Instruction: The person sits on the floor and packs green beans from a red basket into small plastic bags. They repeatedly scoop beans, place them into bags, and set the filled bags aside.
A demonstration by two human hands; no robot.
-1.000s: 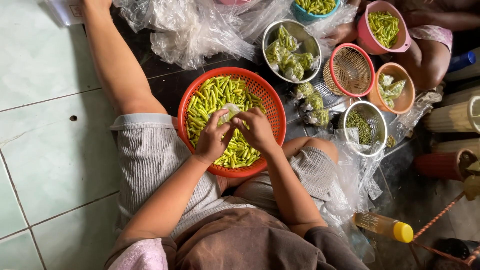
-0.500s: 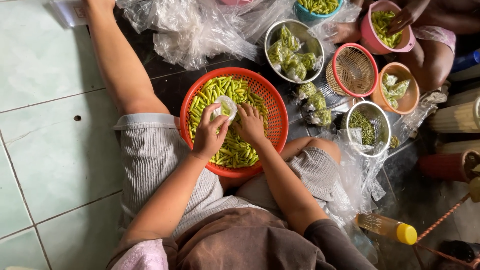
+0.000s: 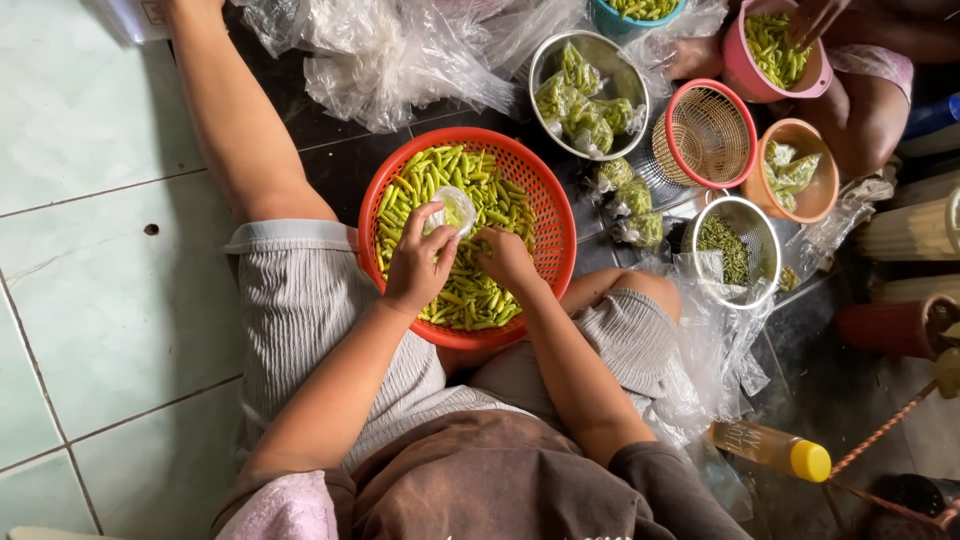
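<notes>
Hands work over a red basket (image 3: 540, 190) full of green chili peppers (image 3: 490, 205). The basket sits between the person's legs on the floor (image 3: 90, 180). The left hand (image 3: 415, 265) pinches a small clear plastic bag (image 3: 455, 208), so its grip is closed on the bag. The bag is held just above the peppers, in the middle of the basket. The right hand (image 3: 505, 260) is right beside the left hand, with its fingers curled down in the peppers. I cannot tell if its grip holds any.

A steel bowl (image 3: 545, 60) with filled pepper bags stands just behind the red basket. More filled bags (image 3: 628, 200) lie on the floor beside it. A small red basket (image 3: 710, 130), an orange bowl (image 3: 800, 135) and a steel strainer (image 3: 740, 240) stand to the right. Crumpled clear plastic (image 3: 390, 60) is heaped at the top. Another person's hand (image 3: 815, 15) reaches into a pink bowl (image 3: 745, 70) of peppers. A bottle with a yellow cap (image 3: 770, 450) lies near the person's right leg.
</notes>
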